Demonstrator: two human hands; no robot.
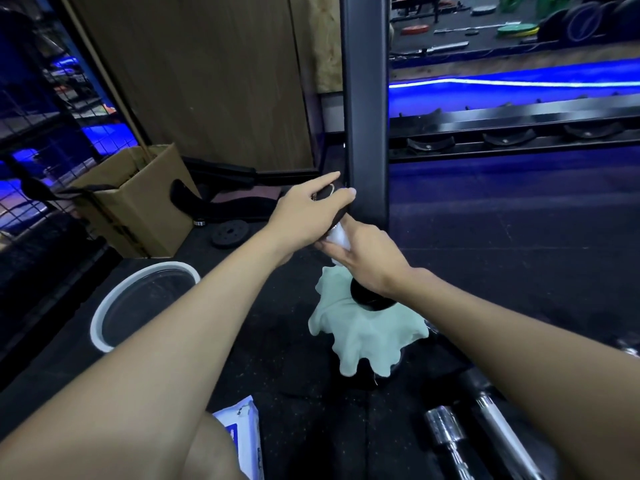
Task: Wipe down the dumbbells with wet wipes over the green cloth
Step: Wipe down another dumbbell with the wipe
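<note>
On the black floor nearest the viewer: a pack of wipes (pixel 242 434), lower left; chrome bars (pixel 446 436), lower right. Left of centre: a white bucket (pixel 104 306). Centre: a green cloth (pixel 363 330), draped over something dark beneath it. Standing on end on the cloth: a black dumbbell (pixel 369 299). Right hand (pixel 367 254) wraps a white wipe (pixel 337 235) around the handle, fingers curled about it, just above the lower head. Left hand (pixel 308 213) cups the upper head, thumb and fingers curved over it. Beyond: a black post (pixel 363 98), a cardboard box (pixel 138 202), a weight rack (pixel 519 133).
</note>
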